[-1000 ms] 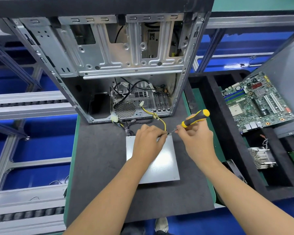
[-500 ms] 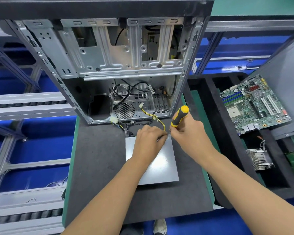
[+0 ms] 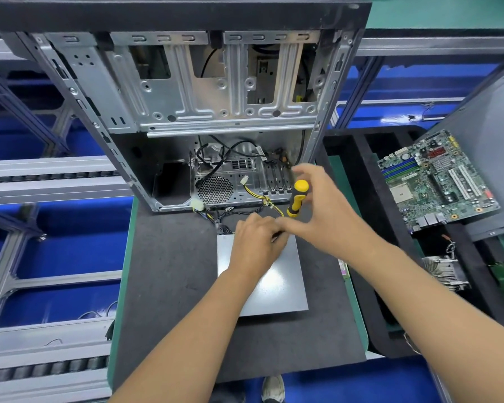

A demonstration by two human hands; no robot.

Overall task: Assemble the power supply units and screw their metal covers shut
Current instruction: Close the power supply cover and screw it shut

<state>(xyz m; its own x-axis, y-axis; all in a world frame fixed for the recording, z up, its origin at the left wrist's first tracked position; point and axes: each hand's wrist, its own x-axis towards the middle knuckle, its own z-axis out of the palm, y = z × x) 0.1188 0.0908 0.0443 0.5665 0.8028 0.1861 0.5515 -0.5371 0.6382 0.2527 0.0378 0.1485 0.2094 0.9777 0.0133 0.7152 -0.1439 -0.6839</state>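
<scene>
Power supply unit [image 3: 269, 283] lies flat on the dark mat [image 3: 169, 286], just near of the open computer case [image 3: 186, 112]. My left hand [image 3: 255, 244] rests on its far edge with fingers curled — whether they pinch anything I cannot tell. My right hand [image 3: 323, 210] holds the yellow-and-black screwdriver [image 3: 296, 198] loosely — upper fingers spread, tip hidden between my hands.

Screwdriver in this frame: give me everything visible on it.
The screwdriver has a yellow handle with black grip bands and a rounded yellow cap. It stands near upright, over the far right corner of the metal cover. The right hand holds it; its shaft and tip are hidden behind the left hand, which rests on the cover.
</scene>
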